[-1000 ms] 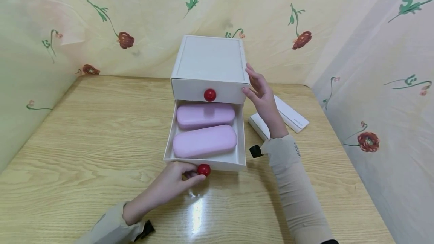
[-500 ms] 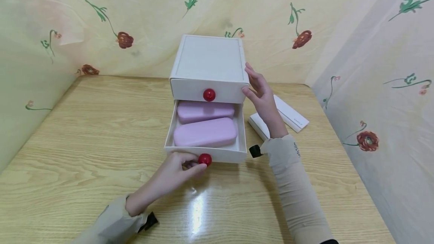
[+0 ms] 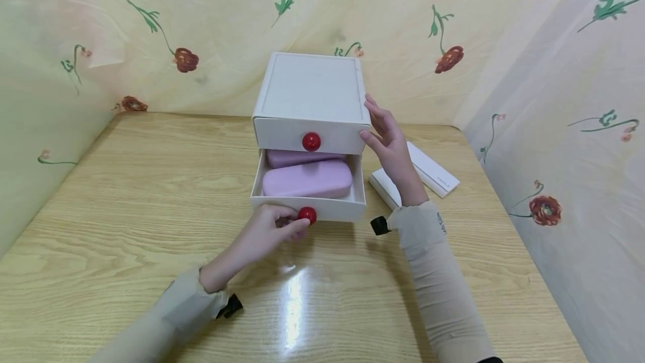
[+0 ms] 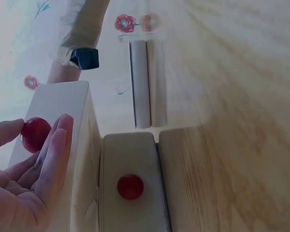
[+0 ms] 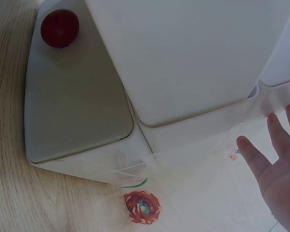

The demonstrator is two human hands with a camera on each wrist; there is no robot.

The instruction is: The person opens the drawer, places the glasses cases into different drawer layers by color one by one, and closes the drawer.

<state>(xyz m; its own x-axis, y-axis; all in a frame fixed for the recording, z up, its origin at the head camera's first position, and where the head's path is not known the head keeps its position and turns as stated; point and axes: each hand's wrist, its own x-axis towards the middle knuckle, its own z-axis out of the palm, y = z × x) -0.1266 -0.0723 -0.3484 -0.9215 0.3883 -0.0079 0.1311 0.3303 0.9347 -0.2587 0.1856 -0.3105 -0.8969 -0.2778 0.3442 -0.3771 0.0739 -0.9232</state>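
Note:
A white drawer unit (image 3: 312, 85) with red round knobs stands on the table. Its middle drawer (image 3: 332, 209) is partly pulled out and holds two lilac oblong cases; the front case (image 3: 308, 180) shows more fully than the rear case (image 3: 302, 158), partly hidden under the top drawer. My left hand (image 3: 264, 232) pinches the middle drawer's red knob (image 3: 307, 215) between thumb and fingers. Fairly straight fingers of my right hand (image 3: 392, 142) rest against the unit's right side, thumb near the front corner. The left wrist view shows a bottom drawer (image 4: 130, 162) pushed in.
To the right of the unit lie two white slim boxes, the farther box (image 3: 433, 170) and the nearer box (image 3: 387, 186) partly behind my right wrist. The wooden table (image 3: 151, 200) meets a flower-patterned cloth (image 3: 227, 27) at the back and sides.
My left hand has pushed the middle drawer inward, away from me, by its knob. The lilac cases have gone farther under the top drawer. My right hand has stayed at the unit's side.

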